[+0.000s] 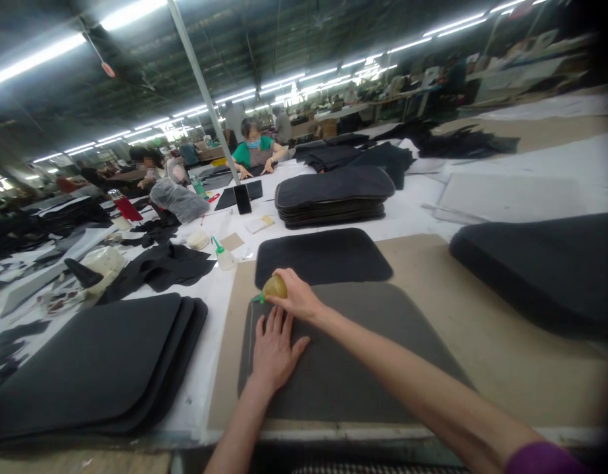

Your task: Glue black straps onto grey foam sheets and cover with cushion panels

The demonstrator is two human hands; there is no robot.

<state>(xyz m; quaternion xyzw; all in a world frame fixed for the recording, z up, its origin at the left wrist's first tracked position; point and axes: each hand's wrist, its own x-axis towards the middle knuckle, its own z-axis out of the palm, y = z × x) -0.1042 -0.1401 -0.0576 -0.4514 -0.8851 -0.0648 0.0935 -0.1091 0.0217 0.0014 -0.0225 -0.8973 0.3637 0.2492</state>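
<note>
My right hand (298, 294) is wrapped round a yellowish glue bottle (274, 287) with a green nozzle. The bottle is tilted, its tip at the upper left corner of a dark grey rounded panel (353, 355). A thin pale line runs down along that panel's left edge. My left hand (274, 349) lies flat on the panel, fingers spread, just below the bottle. Behind the panel, touching or nearly touching its far edge, lies a black rounded panel (324, 257). Both rest on a tan board (506, 382).
Stacked black panels stand at left (101, 355), at right (541, 270) and behind (333, 191). Another green-tipped bottle (225, 257), a phone (243, 199) against a pole (205, 92) and black scraps (166, 266) are on the white table. A co-worker (254, 148) sits across.
</note>
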